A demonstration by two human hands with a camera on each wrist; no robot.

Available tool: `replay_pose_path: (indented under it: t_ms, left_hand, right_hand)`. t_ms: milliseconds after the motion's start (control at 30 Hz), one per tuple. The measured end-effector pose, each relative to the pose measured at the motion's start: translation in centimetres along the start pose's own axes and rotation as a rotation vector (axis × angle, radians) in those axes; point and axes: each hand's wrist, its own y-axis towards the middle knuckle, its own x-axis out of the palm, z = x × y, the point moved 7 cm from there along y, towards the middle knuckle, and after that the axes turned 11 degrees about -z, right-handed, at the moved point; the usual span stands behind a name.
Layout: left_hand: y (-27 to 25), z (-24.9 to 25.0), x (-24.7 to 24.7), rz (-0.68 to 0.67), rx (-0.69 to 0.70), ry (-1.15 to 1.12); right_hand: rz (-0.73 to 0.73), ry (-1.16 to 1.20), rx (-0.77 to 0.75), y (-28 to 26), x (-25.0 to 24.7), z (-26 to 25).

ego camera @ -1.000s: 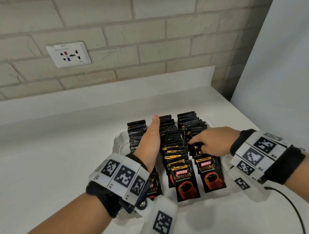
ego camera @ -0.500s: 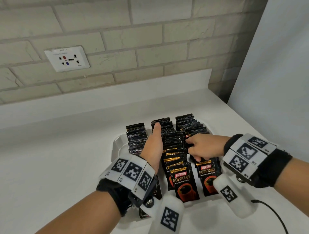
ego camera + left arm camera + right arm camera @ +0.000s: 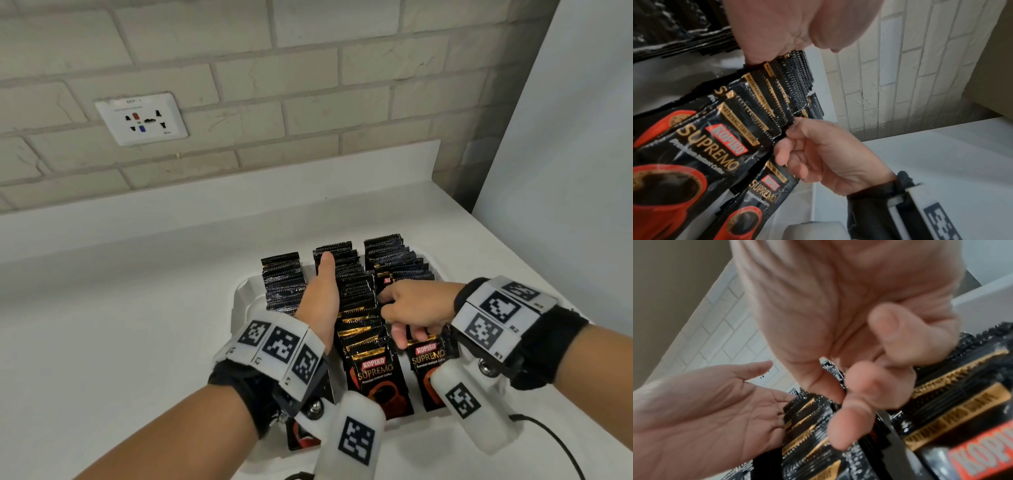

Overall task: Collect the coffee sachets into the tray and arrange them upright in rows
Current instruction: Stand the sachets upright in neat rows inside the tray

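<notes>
A: What's the biggest thing in sight?

B: A white table [image 3: 137, 325] against a pale brick wall [image 3: 308, 85], with a white power socket [image 3: 141, 119] set in the bricks on the left.

A: And on the table?

B: A white tray [image 3: 244, 301], near the front edge. The coffee sachets [image 3: 356, 298] are inside it, black packs standing in three rows. The far ones stand upright with their serrated tops showing; the nearest ones lean back so the red cup on the front can be read.

A: Where are the hands?

B: The left hand [image 3: 318, 301] stands on edge in the gap between the left row [image 3: 284, 284] and the middle row [image 3: 359, 308], its grip spread flat, fingers straight, thumb up, palm against the middle packs. The right hand [image 3: 416, 310] is over the right row [image 3: 399, 263], knuckles up.

A: Is its grip holding anything?

B: The fingers are curled down onto the sachet tops, touching them. Whether it is pinching one pack, I cannot tell; the wrist view is blurred there.

A: Anything smaller?

B: A black cable [image 3: 548, 431] at the table's near right edge.
</notes>
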Motion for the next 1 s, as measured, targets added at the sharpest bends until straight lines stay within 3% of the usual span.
replay_pose_path:
  t_ms: [533, 700, 1000]
  left_hand:
    - [0.7, -0.7, -0.5, 0.007, -0.041, -0.047]
    - [1.0, -0.7, -0.9, -0.003, -0.043, -0.058]
    - [1.6, -0.5, -1.0, 0.022, -0.029, -0.082]
  right_hand:
    - [-0.029, -0.005, -0.042, 0.8, 1.0, -0.5]
    - [0.101, -0.1, -0.059, 0.2, -0.4, -0.8]
    - [0.042, 0.124, -0.063, 1.4, -0.5, -0.6]
